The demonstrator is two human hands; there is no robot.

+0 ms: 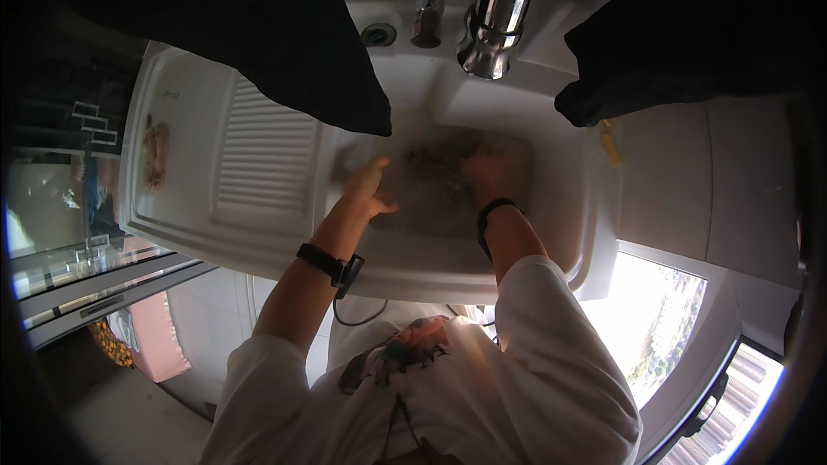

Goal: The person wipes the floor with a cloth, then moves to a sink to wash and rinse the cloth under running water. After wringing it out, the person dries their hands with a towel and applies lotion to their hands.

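The left hand (369, 191) is held loose and released above the near-left side of the basin, its thumb and fingers spread apart. The right hand (484, 170) is lowered into cloudy water (413, 217) to the left hand's right; its fingers are blurred by the murk, so whether anything is grasped cannot be told. A dark clump (424, 162) is seen in the water just left of the right hand, between both hands; whether it is touched cannot be made out, nor can its kind.

Both hands are framed by the white sink (594, 206). A ribbed washboard (265, 155) is set to the left of the left hand, and farther left, near the sink's end, a brownish thing (156, 155) is seen. Beyond the right hand, a chrome tap (488, 44) is mounted, with a smaller chrome fitting (428, 15) to its left. A yellow thing (610, 144) is placed to the right of the right hand, by the sink's edge.

A black band (324, 262) is worn behind the left hand and a dark strap (484, 228) behind the right. A black cloth (267, 34) is hung beyond the left hand, a second black cloth (680, 43) beyond and right of the right hand.
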